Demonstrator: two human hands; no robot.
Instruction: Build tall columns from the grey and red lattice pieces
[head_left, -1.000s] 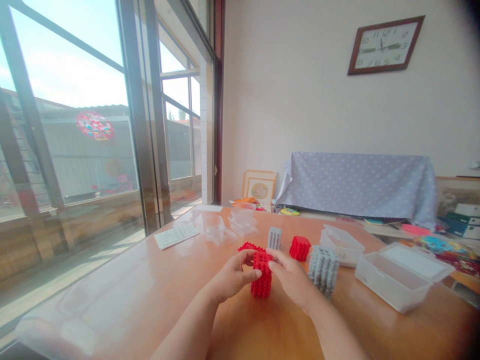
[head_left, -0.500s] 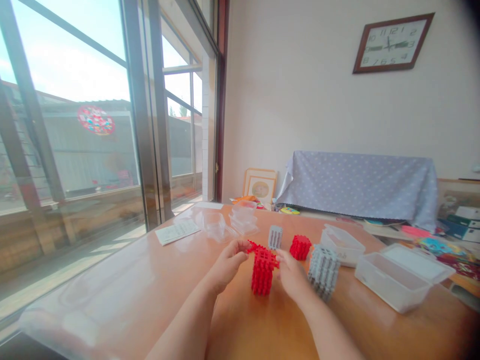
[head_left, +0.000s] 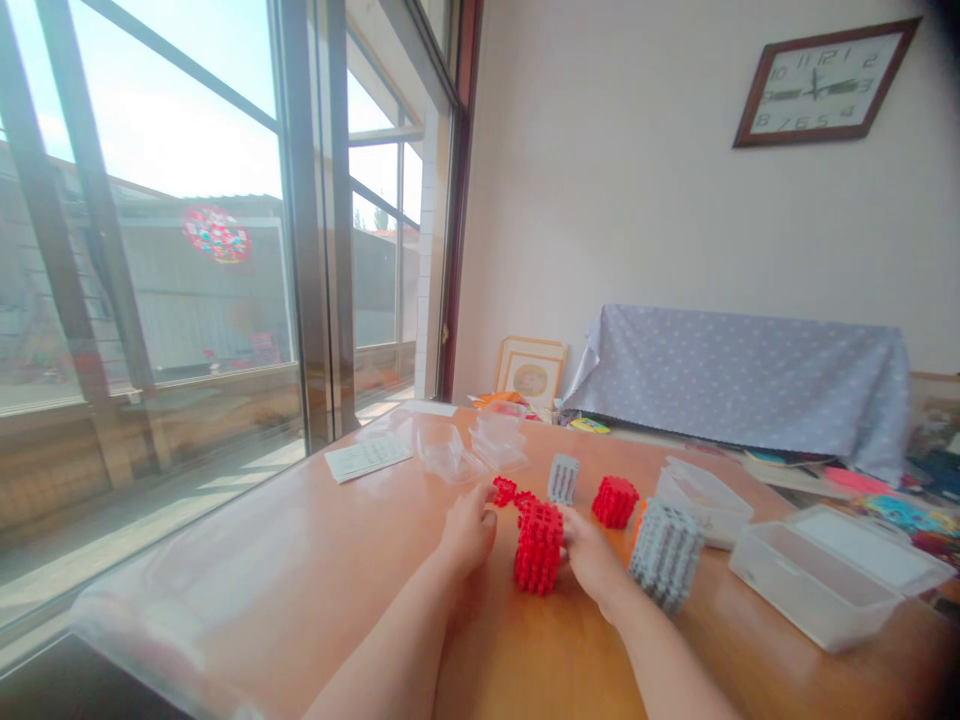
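A stack of red interlocking plastic blocks (head_left: 538,548) stands upright on the table in front of me. My right hand (head_left: 589,555) is closed against its right side, with some fingertips hidden behind it. To the left, my left hand (head_left: 470,528) is closed, its fingertips at a small flat red block piece (head_left: 504,490). More red lattice shows between that piece and the stack; whether they are joined I cannot tell. Near my right forearm is a larger grey block stack (head_left: 666,555) with a bit of orange at its edge.
Behind the hands stand a small grey block stack (head_left: 562,479) and another red block stack (head_left: 615,501). Two clear plastic boxes (head_left: 817,600) (head_left: 705,505) are at the right. Clear plastic packaging (head_left: 499,440) and a printed sheet (head_left: 367,458) lie toward the window.
The red piece between my hands has gone from above the red stack to behind and left of it. My right hand has shifted to the stack's side. The whole view has turned slightly left.
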